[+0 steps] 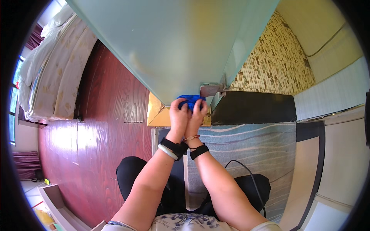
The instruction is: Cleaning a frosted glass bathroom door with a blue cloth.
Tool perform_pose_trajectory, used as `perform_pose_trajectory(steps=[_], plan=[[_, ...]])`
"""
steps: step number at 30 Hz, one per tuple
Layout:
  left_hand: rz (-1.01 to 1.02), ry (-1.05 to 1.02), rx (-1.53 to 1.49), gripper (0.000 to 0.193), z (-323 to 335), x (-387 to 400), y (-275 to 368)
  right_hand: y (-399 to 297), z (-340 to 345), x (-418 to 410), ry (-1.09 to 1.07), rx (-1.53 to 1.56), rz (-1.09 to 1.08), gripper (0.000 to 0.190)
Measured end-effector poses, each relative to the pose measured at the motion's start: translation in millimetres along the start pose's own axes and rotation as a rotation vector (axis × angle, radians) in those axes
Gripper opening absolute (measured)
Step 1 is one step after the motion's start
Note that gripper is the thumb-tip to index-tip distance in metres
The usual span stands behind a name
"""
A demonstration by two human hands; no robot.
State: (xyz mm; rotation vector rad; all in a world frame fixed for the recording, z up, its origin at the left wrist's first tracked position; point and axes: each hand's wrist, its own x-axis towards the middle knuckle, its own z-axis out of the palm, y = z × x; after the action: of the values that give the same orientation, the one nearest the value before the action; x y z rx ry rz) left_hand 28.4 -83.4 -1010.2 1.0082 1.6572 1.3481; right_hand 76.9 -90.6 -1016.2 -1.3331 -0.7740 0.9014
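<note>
Both of my hands meet at the lower edge of a frosted glass panel [173, 52]. A bunched blue cloth [190, 101] lies between my fingers and the glass. My left hand [178, 114] grips its left side, and my right hand [198, 114] grips its right side, with the wrists close together. Just above the right fingers a metal hinge [210, 90] is fixed to the panel. Under the cloth is a gold-coloured glossy base [157, 112]. The folds hide the fingertips in part.
Dark red wooden flooring [107, 95] spreads to the left, with a plastic-wrapped mattress [57, 75] beyond it. A wavy-patterned mat [242, 156] lies at right, before a black threshold [257, 108] and mosaic tiles [274, 57]. A black cable [251, 173] loops near my right knee.
</note>
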Motion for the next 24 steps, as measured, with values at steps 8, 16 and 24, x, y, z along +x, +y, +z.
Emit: perform_pose_trajectory(steps=[8,16,24], plan=[[-0.089,0.128,0.12,0.033,-4,16,-37,25,-5,-3,0.0,-0.364,-0.308,0.055],[-0.36,-0.352,-0.393,0.031,33,-17,-1,26,-45,27,0.176,-0.377,-0.077,0.049],[-0.416,-0.36,-0.26,0.028,20,7,-18,47,-16,44,-0.015,-0.031,0.154,0.019]])
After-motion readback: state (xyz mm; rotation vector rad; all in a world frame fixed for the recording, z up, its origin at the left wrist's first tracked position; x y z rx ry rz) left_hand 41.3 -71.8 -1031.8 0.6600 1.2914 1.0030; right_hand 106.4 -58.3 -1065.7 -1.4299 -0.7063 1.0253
